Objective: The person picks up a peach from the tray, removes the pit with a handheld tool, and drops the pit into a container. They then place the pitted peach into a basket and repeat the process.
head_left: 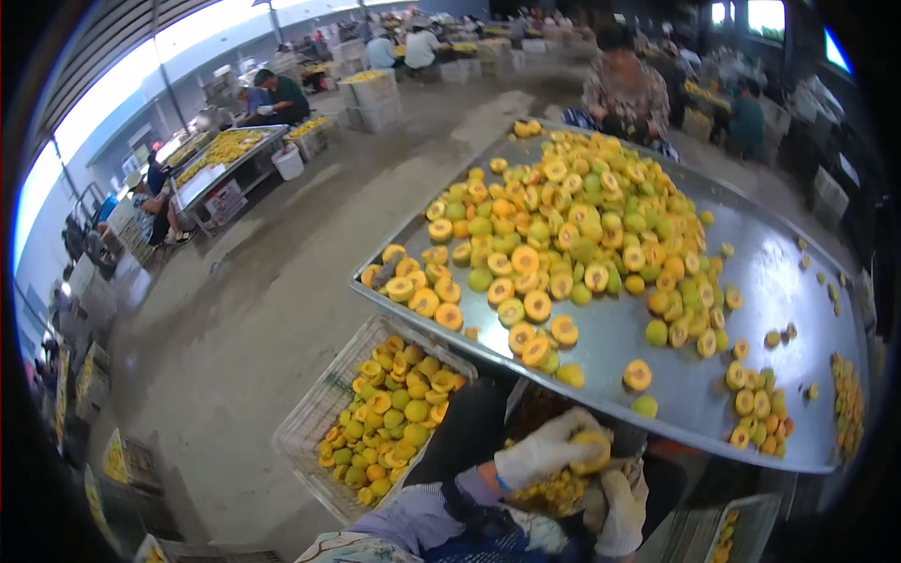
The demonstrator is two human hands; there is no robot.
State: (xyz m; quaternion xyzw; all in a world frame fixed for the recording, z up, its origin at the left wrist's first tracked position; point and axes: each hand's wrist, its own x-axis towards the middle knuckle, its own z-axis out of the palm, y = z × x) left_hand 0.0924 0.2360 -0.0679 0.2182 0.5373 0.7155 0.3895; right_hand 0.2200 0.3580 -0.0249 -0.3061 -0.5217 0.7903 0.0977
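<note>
My left hand [542, 454], in a white glove, is closed around a yellow peach half [590, 451] just below the table's near edge. Close beside it, my gloved right hand [620, 514] has its fingers curled; whatever they hold, if anything, is hidden. Beneath both hands lie yellow fruit pieces [556, 492], partly covered by the gloves. On the metal table [601, 366] in front of me rises a large pile of halved peaches [572, 216], several with the pit or cut orange face showing. Smaller groups lie at its right side.
A plastic crate [310, 413] of peach halves stands left of my leg. Across the table sits another person [627, 94]. Farther left is another work table [211, 174] with people beside it. More crates [371, 98] stand in the background and at the lower right.
</note>
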